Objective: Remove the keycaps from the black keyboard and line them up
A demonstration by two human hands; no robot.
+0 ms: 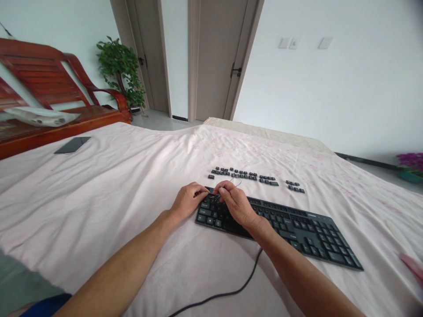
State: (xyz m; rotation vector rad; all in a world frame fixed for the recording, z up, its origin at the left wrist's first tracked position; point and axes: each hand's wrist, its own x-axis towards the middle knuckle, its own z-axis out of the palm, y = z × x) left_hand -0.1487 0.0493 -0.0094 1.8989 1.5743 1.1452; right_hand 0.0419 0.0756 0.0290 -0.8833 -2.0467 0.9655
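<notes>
A black keyboard (291, 226) lies at a slant on the pale cloth, with its upper rows bared of caps. My right hand (234, 202) is over its left part, closed on a thin wire keycap puller (235, 180), whose loop sticks out beyond the fingers. The puller's other end is among the keys near the left end and is hard to make out. At the keyboard's upper left corner, my left hand (190, 198) has its thumb and fingers pinched together; what they grip is hidden. Beyond the keyboard, removed black keycaps (244, 175) lie in rows.
A black cable (224, 294) curves over the pink-patterned cloth (132, 185) in front. To the far left lies a dark tablet or phone (73, 145). A wooden bench (49, 79) and a potted plant (119, 66) stand behind; a pink object (411, 265) is at right.
</notes>
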